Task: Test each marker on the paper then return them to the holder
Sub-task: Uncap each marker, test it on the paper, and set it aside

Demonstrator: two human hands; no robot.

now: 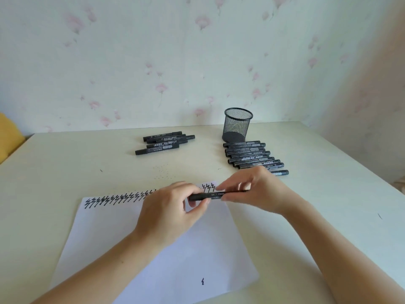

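Both hands hold one black marker (203, 196) level above the top edge of the white paper (153, 255). My left hand (173, 207) pinches its left end; my right hand (252, 189) grips its right part. A row of black zigzag marks runs along the paper's top edge, and one small mark sits near its bottom. The black mesh holder (237, 125) stands upright at the back, with nothing visible inside. Several markers (164, 141) lie in a loose pile at the back centre. Another row of several markers (252, 156) lies just in front of the holder, partly hidden by my right hand.
The cream table (65, 163) meets a flowered wall at the back. Its right edge runs diagonally at the far right. A yellow object (8, 137) sits beyond the left edge. Small dark specks dot the table above the paper.
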